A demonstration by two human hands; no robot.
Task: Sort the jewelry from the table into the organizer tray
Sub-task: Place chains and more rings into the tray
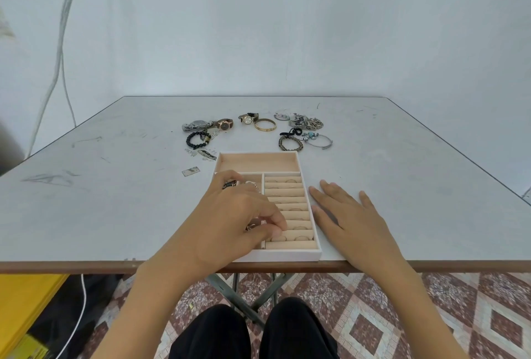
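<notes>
A white organizer tray [307, 167] with a peach lining sits at the table's near edge. Its right side holds ring rolls [290, 203] with several rings in the slots. My left hand [238, 220] lies over the tray's left compartments, fingers curled, and pinches a small ring-like piece at the rolls' left end. What lies under that hand is mostly hidden; a dark piece [230, 184] and a silver piece [251, 184] show beside my fingers. My right hand [350, 215] rests flat on the table, touching the tray's right side.
Loose jewelry lies beyond the tray: watches [207, 125], a black bead bracelet [197, 140], a gold bangle [265, 124], a braided bracelet [290, 142], a silver charm bangle [317, 140], a chain pile [307, 122]. Small tags [190, 171] lie left of the tray.
</notes>
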